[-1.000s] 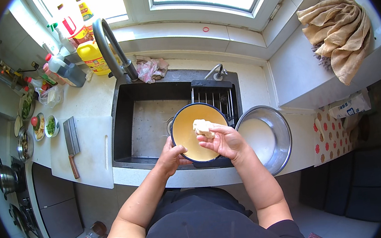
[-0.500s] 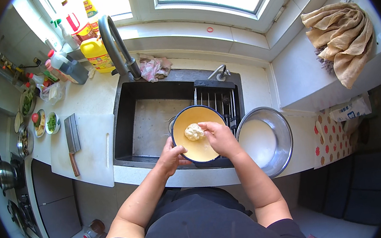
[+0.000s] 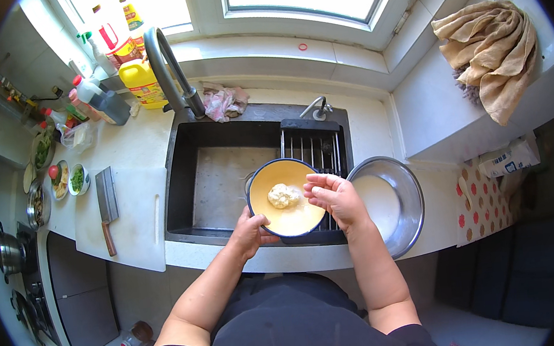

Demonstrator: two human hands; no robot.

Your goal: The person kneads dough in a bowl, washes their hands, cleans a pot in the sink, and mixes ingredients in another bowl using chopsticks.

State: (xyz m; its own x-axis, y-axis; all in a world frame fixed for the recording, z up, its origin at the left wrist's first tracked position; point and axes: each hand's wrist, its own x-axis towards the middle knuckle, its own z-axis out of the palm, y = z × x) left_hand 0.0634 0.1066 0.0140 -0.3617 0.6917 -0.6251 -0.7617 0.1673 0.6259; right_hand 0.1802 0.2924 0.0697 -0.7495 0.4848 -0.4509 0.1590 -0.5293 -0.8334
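My left hand (image 3: 251,233) grips the near-left rim of a yellow bowl (image 3: 299,221) with a dark blue edge, its thumb over the rim. The bowl is held over the front edge of the dark sink (image 3: 223,178). A pale, rough lump of dough (image 3: 283,196) sits inside it. Above the bowl's right rim, my right hand (image 3: 335,197) is raised with its fingers stretched out and nothing in them. Just to its right stands a large steel basin (image 3: 416,202) holding cloudy white liquid.
A cleaver (image 3: 108,207) lies on the white cutting board (image 3: 137,221) at left. Bottles and a yellow jug (image 3: 141,84) stand behind, near the curved tap (image 3: 168,69). A black drying rack (image 3: 310,125) spans the sink's right side. A tan cloth (image 3: 490,52) hangs at right.
My right hand has let go of the dough and moved right, out over the bowl's rim. My left hand keeps its hold on the bowl.
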